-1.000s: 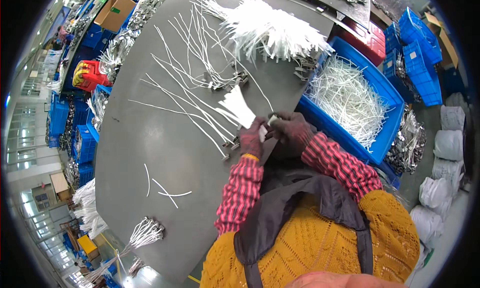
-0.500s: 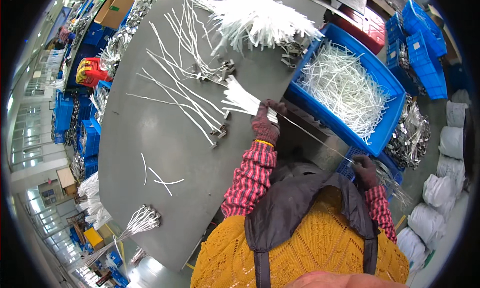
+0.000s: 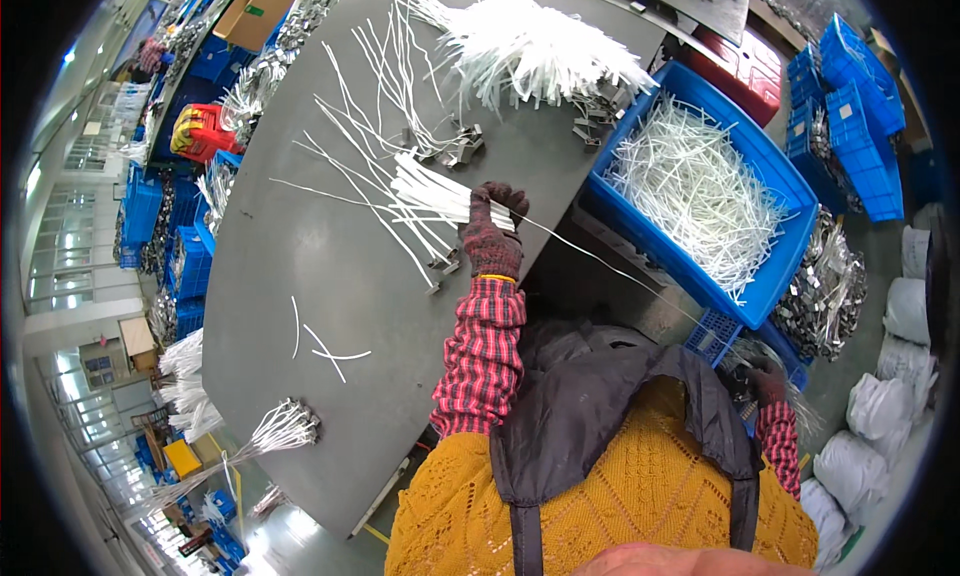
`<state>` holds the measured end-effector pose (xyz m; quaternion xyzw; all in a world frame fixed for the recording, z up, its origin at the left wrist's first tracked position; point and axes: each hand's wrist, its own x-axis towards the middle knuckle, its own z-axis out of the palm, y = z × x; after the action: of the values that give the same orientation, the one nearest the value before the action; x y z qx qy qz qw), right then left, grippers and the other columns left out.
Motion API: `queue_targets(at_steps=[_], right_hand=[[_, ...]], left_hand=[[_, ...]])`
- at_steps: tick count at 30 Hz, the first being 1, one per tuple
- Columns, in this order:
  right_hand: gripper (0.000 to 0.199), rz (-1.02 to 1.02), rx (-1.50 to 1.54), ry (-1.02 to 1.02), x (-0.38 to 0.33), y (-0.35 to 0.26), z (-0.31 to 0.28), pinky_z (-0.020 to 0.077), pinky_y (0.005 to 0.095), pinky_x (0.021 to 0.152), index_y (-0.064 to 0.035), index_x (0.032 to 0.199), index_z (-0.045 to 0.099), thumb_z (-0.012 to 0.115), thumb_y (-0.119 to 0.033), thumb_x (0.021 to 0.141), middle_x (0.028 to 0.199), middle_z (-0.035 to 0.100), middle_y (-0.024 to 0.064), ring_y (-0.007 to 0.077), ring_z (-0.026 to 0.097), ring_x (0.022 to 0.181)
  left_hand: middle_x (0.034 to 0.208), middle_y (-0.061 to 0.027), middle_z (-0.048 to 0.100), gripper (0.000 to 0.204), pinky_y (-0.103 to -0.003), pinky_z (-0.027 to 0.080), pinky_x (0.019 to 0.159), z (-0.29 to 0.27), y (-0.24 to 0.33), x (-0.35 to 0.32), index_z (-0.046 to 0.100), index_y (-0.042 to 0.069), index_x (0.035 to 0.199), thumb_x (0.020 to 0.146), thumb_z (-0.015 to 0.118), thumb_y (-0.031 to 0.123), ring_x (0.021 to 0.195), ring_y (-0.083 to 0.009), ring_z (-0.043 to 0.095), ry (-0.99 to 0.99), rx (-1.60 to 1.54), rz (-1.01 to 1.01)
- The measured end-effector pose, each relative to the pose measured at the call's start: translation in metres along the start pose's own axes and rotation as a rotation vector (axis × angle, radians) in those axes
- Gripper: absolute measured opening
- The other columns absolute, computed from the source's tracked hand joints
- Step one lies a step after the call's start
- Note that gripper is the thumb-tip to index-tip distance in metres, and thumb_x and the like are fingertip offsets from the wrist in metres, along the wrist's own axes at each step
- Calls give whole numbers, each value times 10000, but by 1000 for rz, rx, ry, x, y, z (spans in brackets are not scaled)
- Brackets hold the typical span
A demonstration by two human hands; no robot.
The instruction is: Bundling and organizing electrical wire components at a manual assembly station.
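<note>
A bundle of white flat sleeves [image 3: 425,191] is gripped in my gloved left hand [image 3: 492,226] over the right part of the grey table. From this hand a thin white wire [image 3: 610,261] runs rightward and down toward a small blue basket [image 3: 712,336]. Down at the right, my gloved right hand [image 3: 768,381] is at that basket, among thin silvery wires [image 3: 745,352]. Its fingers are mostly hidden. Left of the bundle lie several white wires [image 3: 375,191] with metal clips [image 3: 455,148] on their ends.
A blue bin [image 3: 790,271] full of short white tubes stands right of the table [image 3: 300,266]. At the far side lies a big heap of white sleeves [image 3: 545,46]. Loose tubes [image 3: 340,356] and a tied wire bundle [image 3: 285,428] are at the left. White sacks [image 3: 880,406] line the right.
My left hand has shifted left with the sleeves, over the wires on the table. My right hand has moved down and right, away from the wire's visible stretch, to the basket.
</note>
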<state>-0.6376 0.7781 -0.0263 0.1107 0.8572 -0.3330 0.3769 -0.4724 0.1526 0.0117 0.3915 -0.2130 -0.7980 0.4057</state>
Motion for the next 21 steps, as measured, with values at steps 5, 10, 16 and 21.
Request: queue_targets(at_steps=[5,10,16,21], right_hand=[[464,-196,87,-226,0,-126,109,528,304,675,-39,1256,638,665,-107,798,974,695,78,145,635,740],[681,-762,-19,-446,-32,-291,278,492,377,973,-93,1514,383,620,-194,884,1278,619,181,272,625,1106],[643,-587,50,-789,-110,-411,403,550,358,655,-46,1444,441,654,-282,885,1172,642,160,182,671,805],[647,-773,-316,-632,-86,-426,454,550,431,810,-54,1411,482,684,-354,875,1202,632,194,294,671,975]], left_hand=[[992,-112,678,291,-480,580,834,-14,-5,-15,618,32,1093,998,602,307,924,-325,689,-141,44,-88],[1026,-124,683,235,-468,569,872,-32,-15,-34,612,-1,1107,999,607,208,953,-303,681,-240,398,19],[954,-36,692,154,-310,541,733,-74,36,-24,686,54,1021,972,612,179,843,-133,657,-99,552,181],[752,-70,677,219,-299,519,576,-95,117,-20,718,10,908,943,612,198,630,-162,634,313,1132,137]])
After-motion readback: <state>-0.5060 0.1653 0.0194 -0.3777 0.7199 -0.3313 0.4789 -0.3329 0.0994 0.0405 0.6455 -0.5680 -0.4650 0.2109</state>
